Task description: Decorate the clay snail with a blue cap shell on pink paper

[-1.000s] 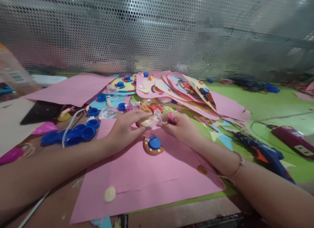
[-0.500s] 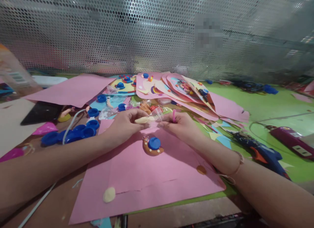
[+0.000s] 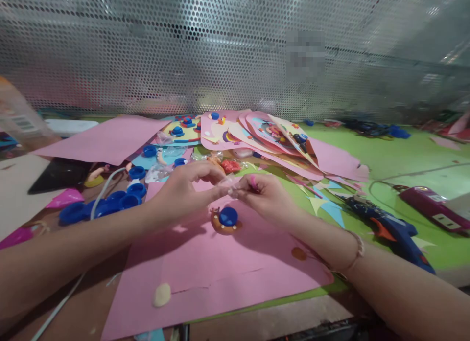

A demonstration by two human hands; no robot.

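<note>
My left hand (image 3: pixel 194 187) and my right hand (image 3: pixel 266 194) meet over a pink sheet of paper (image 3: pixel 191 272). Both are closed, fingertips pinching a small clear plastic bag (image 3: pixel 230 182) between them. What lies inside the bag is blurred and partly behind my fingers. Just below, on the paper, lies a brown clay snail (image 3: pixel 223 229) with a blue bottle cap (image 3: pixel 228 216) as its shell and pale dots along its body. A flat cream clay disc (image 3: pixel 162 295) sits near the paper's lower left, and a brown disc (image 3: pixel 298 253) at its right edge.
Decorated paper cutouts (image 3: pixel 223 140) are piled at the back, before a perforated metal wall (image 3: pixel 154 52). Blue caps (image 3: pixel 117 200) and a white cable (image 3: pixel 97 199) lie left. On the right are a blue glue gun (image 3: pixel 394 228) and a purple power strip (image 3: pixel 433 206).
The pale clay strip seen between my fingers is no longer distinct. My hands have drawn closer together and slightly lower, toward the snail. The view has shifted a little.
</note>
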